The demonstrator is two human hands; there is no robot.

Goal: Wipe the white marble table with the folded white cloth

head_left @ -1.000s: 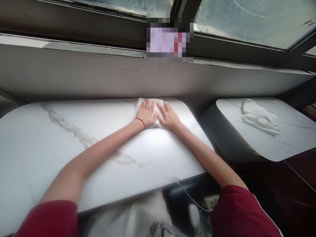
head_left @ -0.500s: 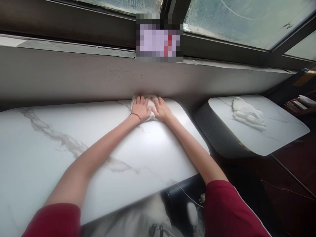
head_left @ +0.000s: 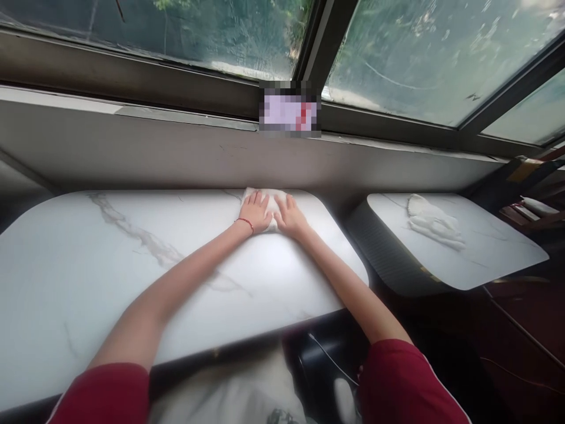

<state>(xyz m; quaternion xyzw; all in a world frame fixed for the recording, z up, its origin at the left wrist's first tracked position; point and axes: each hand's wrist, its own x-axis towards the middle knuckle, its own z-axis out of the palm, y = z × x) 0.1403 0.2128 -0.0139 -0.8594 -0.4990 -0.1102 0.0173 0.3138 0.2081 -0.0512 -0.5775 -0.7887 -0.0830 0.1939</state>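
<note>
Left hand (head_left: pixel 256 213): palm down, fingers spread apart
Right hand (head_left: pixel 292 219): just beside, also flat, fingers apart
White cloth (head_left: pixel 272 203): pressed beneath both hands, on the marbled table (head_left: pixel 97 277)
Red bracelet (head_left: pixel 246 222): just behind the left hand
Second cloth (head_left: pixel 435 224): well right of both hands, on another table (head_left: pixel 498 238)

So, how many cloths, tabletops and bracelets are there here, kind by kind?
Cloths: 2 (left cloth, right cloth)
Tabletops: 2 (left tabletop, right tabletop)
Bracelets: 1 (red bracelet)
Total: 5
</note>
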